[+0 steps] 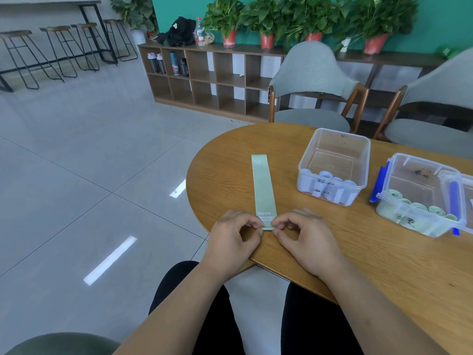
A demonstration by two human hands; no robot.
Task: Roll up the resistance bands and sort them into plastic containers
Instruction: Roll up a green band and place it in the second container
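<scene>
The green band (pixel 263 190) is being pinched at its near end by the left hand (pixel 234 237) and right hand (pixel 307 242), lying straight away from both.

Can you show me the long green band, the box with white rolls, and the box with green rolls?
Green band (pixel 263 190), head view, middle of the flat strip.
Box with white rolls (pixel 309 156), head view, left wall.
Box with green rolls (pixel 409 167), head view, far wall.

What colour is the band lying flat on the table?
Pale green with white lettering; the band shows best in the head view.
</scene>
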